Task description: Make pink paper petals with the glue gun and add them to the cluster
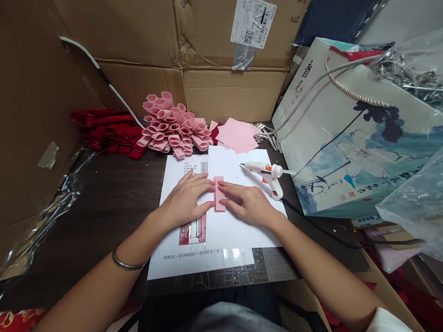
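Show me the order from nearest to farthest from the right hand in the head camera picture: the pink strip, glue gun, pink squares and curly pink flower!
1. Pink strip: touching the fingertips of the right hand, to its left.
2. Hot glue gun: just ahead of the hand.
3. Pink squares: farther ahead.
4. Curly pink flower: ahead and left, farthest.

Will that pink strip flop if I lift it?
The pink strip looks thin and light, so it will probably bend a little when lifted. The curled pink loops nearby suggest similar material curves easily. On smooth paper it may slide.
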The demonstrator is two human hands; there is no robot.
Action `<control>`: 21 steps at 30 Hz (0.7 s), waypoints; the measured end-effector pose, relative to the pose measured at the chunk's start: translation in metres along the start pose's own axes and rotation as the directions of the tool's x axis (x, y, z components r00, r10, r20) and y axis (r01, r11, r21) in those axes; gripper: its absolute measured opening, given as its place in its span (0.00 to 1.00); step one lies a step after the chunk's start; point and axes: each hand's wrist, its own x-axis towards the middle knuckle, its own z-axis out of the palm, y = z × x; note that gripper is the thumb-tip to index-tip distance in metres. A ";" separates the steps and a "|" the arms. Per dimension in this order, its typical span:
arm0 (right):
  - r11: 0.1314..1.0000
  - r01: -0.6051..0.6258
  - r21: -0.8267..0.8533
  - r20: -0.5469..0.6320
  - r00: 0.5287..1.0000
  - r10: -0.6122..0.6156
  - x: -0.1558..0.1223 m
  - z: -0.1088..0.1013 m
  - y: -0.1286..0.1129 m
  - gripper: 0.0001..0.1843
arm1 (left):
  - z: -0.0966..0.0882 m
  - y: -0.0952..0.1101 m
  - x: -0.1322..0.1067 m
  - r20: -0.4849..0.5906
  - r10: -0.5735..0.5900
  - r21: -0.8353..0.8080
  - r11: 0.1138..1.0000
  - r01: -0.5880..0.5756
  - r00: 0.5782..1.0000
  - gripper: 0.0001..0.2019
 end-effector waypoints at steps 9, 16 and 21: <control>0.999 -0.014 -0.046 0.018 1.000 0.015 0.001 -0.001 -0.004 0.24 | -0.002 0.000 0.000 0.001 -0.001 0.012 1.000 0.001 1.000 0.09; 0.996 -0.017 -0.088 0.023 1.000 0.019 0.000 0.001 -0.003 0.24 | -0.003 -0.001 0.000 -0.019 0.005 0.020 1.000 -0.004 1.000 0.09; 0.996 -0.016 -0.092 0.035 0.999 0.020 0.000 0.000 -0.004 0.24 | -0.001 0.000 0.000 -0.049 0.007 0.048 0.999 -0.005 0.999 0.09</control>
